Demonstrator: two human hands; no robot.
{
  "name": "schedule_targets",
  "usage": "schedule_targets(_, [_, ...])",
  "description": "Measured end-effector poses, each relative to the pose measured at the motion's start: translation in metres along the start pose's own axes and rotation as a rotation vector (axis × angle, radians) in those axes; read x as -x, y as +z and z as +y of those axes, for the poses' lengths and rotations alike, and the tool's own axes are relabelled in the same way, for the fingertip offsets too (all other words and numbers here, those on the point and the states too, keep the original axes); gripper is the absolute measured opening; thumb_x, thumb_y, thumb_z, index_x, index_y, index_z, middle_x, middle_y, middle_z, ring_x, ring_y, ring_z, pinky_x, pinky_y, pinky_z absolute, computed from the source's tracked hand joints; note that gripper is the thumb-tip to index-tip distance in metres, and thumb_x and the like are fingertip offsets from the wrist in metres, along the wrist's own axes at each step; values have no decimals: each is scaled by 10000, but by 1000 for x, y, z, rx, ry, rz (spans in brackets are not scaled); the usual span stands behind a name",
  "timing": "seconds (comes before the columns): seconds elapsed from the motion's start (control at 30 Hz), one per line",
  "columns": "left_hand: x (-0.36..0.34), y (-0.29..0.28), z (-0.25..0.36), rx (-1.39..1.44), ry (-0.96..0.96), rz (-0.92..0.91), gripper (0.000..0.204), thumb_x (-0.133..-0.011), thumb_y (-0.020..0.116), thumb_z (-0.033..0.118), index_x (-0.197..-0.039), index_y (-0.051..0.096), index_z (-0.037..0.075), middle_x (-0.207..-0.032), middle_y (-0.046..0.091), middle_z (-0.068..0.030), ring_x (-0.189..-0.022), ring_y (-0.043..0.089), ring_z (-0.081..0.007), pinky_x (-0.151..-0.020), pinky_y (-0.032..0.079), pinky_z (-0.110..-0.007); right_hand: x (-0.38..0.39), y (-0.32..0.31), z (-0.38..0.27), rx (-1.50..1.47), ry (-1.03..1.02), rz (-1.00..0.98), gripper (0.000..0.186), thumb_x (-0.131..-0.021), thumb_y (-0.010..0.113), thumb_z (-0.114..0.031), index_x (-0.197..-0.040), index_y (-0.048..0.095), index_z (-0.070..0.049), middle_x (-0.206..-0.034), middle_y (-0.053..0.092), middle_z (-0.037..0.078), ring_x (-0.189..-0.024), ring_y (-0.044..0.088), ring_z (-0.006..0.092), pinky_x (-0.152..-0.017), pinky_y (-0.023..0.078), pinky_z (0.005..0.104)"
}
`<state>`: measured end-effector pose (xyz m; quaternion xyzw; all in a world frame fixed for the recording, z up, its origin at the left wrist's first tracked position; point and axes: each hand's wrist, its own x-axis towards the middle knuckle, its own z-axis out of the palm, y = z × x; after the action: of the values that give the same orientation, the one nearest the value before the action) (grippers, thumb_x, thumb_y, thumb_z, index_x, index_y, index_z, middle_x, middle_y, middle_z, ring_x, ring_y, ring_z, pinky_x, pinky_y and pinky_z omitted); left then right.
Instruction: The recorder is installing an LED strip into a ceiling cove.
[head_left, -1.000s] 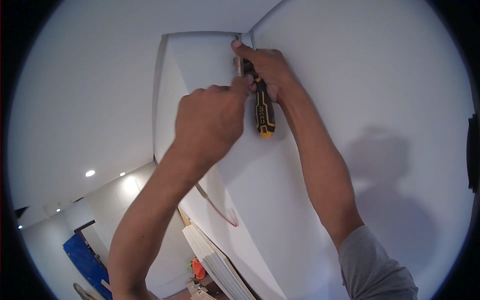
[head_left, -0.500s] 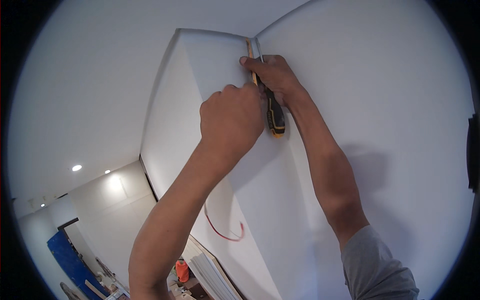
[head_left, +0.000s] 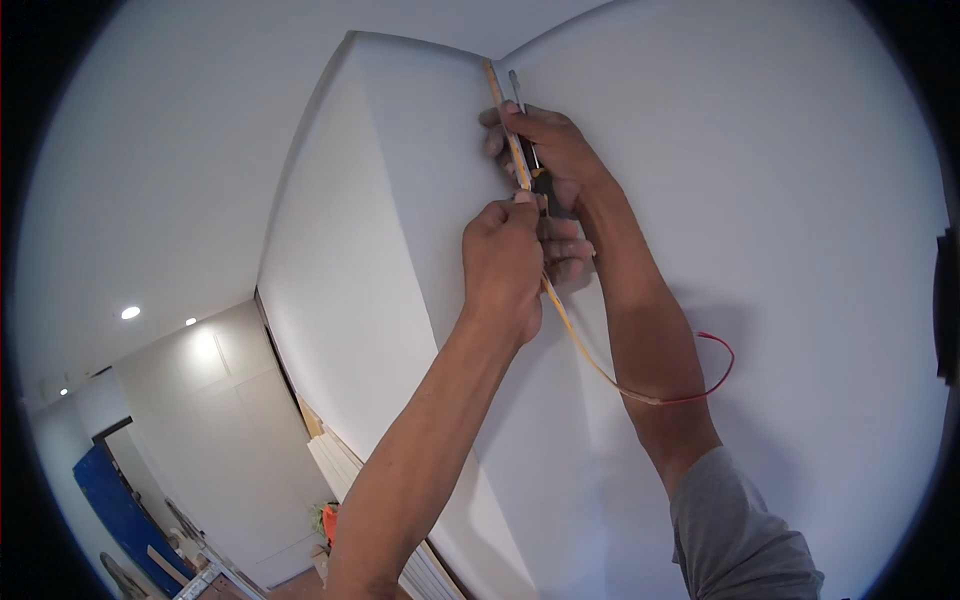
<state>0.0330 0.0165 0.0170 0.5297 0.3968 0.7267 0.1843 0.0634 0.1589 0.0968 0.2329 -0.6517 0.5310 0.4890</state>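
The thin yellow strip (head_left: 560, 305) now hangs much longer down the wall corner (head_left: 497, 120) than a moment ago, so I think more is ready to press in, with my left hand (head_left: 503, 262) pinching it and my right hand (head_left: 545, 160) closed on the screwdriver (head_left: 522, 120).

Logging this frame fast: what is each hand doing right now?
Left hand: closed, pinching the thin yellow strip in the wall corner.
Right hand: closed on the strip, with a screwdriver.

White ceiling (head_left: 180, 150), recessed lights (head_left: 130, 313), blue panel (head_left: 125, 510), stacked white boards (head_left: 345, 470)
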Motion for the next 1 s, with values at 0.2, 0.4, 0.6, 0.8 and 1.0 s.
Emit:
schedule_targets(0.2, [-5,2,-10,14,35,66,167,-1058,488,158,-1058,498,-9,-835,646,-131,-631,663,-221,-556,551,-319,3,-1,9,-27,-24,-12,360,-978,649,-310,-1140,660,12,-825,671,67,-677,574,116,-604,484,274])
schedule_targets(0.4, [-5,5,-17,-67,103,83,145,-1050,489,143,-1046,499,-2,-814,657,-119,-608,660,-208,-543,538,-321,6,-4,7,63,-26,58,337,-935,710,-335,-1046,677,-19,-810,651,42,-692,564,110,-620,471,278])
schedule_targets(0.6, [-7,4,-22,-120,135,108,142,-1050,487,144,-1038,506,4,-779,650,-97,-584,650,-197,-536,523,-322,7,-1,7,105,-10,50,282,-924,716,-337,-934,659,-61,-778,641,23,-687,561,108,-610,459,278])
schedule_targets(0.8, [-2,1,-19,-128,133,101,139,-1055,479,147,-1033,501,11,-787,655,-98,-596,658,-198,-542,530,-324,6,0,9,97,-49,35,309,-896,748,-348,-918,653,-56,-769,635,28,-656,554,112,-603,461,284])
schedule_targets(1.0, [1,-16,10,-1067,415,164,281,-965,618,163,-1070,587,-96,-834,684,-175,-634,698,-288,-617,568,-376,5,-1,14,53,-55,34,408,-872,774,-415,-904,642,-30,-766,632,41,-591,532,114,-480,429,289])
